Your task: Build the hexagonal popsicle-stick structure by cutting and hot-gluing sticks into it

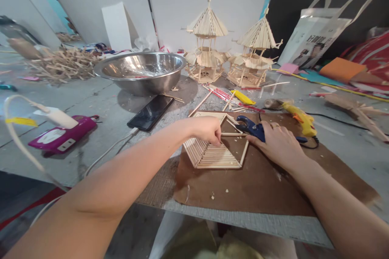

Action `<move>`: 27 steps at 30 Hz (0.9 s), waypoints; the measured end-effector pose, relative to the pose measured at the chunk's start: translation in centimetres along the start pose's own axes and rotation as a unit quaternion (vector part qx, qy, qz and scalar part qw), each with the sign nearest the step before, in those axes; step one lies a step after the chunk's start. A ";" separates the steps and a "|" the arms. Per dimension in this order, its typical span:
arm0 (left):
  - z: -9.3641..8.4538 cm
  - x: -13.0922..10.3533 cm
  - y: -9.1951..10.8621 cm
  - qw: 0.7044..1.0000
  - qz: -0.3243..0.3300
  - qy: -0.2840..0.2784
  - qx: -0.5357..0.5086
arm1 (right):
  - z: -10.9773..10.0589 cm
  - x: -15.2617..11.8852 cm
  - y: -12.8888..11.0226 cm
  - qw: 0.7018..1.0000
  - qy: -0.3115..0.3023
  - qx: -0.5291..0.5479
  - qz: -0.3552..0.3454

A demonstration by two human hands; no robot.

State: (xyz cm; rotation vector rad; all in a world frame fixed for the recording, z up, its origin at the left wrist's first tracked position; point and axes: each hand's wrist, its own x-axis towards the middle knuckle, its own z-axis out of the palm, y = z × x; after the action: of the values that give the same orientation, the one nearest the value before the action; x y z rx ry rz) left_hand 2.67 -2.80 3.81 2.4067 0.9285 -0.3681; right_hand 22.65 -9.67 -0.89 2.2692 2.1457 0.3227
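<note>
A hexagonal frame of pale sticks (217, 161) lies on a brown mat (249, 198), its left and lower parts covered with close-set sticks and its right part open. Over its middle, my left hand (208, 129) is closed with the fingertips down at the sticks; anything between them is hidden. Blue-handled pliers (257, 129) rest under my right hand (279, 141), whose fingers wrap round them at the frame's right side. The pliers' jaws are by the frame's upper right edge, near a stick lying across it.
Two stick pagodas (206, 62) (253, 64) stand behind. A metal bowl (142, 85), phone (151, 112) and purple power strip (65, 135) are left. A yellow glue gun (304, 121) with a black cord lies right, near a white bag (316, 36).
</note>
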 end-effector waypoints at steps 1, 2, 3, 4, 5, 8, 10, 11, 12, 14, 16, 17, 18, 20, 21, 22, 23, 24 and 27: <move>0.0 0.0 -0.1 1.000 -0.002 -0.003 -0.002 | 0.0 0.0 0.0 1.000 -0.002 0.000 0.000; 0.0 0.1 -0.1 1.000 -0.003 -0.007 -0.006 | 0.0 0.0 0.0 1.000 -0.004 0.000 0.001; 0.0 0.1 -0.2 1.000 -0.004 -0.012 -0.010 | 0.0 0.0 -0.1 1.000 -0.006 0.000 0.000; 0.0 0.1 -0.2 1.000 -0.003 -0.016 -0.015 | -0.1 0.0 -0.1 1.000 -0.008 0.000 0.000; 0.1 0.2 -0.3 1.000 -0.002 -0.021 -0.022 | -0.1 0.0 -0.1 1.000 -0.009 -0.001 -0.002; 0.1 0.2 -0.5 0.999 0.009 -0.032 -0.040 | -0.2 0.0 -0.1 1.000 -0.012 -0.001 -0.005; 0.0 0.2 -0.6 0.998 0.016 -0.040 -0.045 | -0.2 0.0 -0.1 1.000 -0.015 0.000 -0.008; 0.0 0.2 -0.6 0.998 0.017 -0.043 -0.047 | -0.2 0.0 0.0 1.000 -0.016 0.001 -0.010; 0.0 0.2 -0.6 0.998 0.019 -0.045 -0.048 | -0.2 0.1 0.0 1.000 -0.017 0.002 -0.012; -0.1 0.1 -0.6 0.997 0.020 -0.046 -0.053 | -0.2 0.1 0.0 1.000 -0.018 0.005 -0.014; -0.1 0.1 -0.6 0.997 0.024 -0.040 -0.059 | -0.1 0.1 0.1 1.000 -0.017 0.009 -0.017; -0.1 0.1 -0.6 0.997 0.026 -0.036 -0.061 | -0.1 0.1 0.1 1.000 -0.017 0.010 -0.018; -0.1 0.1 -0.6 0.997 0.029 -0.031 -0.061 | -0.1 0.1 0.1 1.000 -0.017 0.011 -0.020; -0.1 0.1 -0.6 0.998 0.031 -0.023 -0.059 | -0.1 0.1 0.1 1.000 -0.018 0.011 -0.022; -0.1 0.2 -0.6 0.998 0.029 -0.022 -0.059 | -0.1 0.1 0.1 1.000 -0.018 0.010 -0.023; -0.1 0.2 -0.6 0.998 0.027 -0.023 -0.061 | -0.1 0.1 0.1 1.000 -0.018 0.010 -0.022; -0.1 0.2 -0.6 0.997 0.023 -0.025 -0.064 | -0.1 0.1 0.1 1.000 -0.019 0.010 -0.022; -0.1 0.2 -0.6 0.997 0.019 -0.028 -0.068 | -0.1 0.1 0.1 1.000 -0.020 0.010 -0.021; -0.1 0.2 -0.6 0.997 0.010 -0.033 -0.074 | -0.2 0.1 0.1 0.999 -0.024 0.011 -0.021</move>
State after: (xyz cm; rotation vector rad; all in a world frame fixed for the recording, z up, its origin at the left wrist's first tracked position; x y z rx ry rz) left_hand 2.45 -2.29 3.56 2.2541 0.8695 -0.3564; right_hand 22.71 -9.56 -0.67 2.2172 2.1806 0.2437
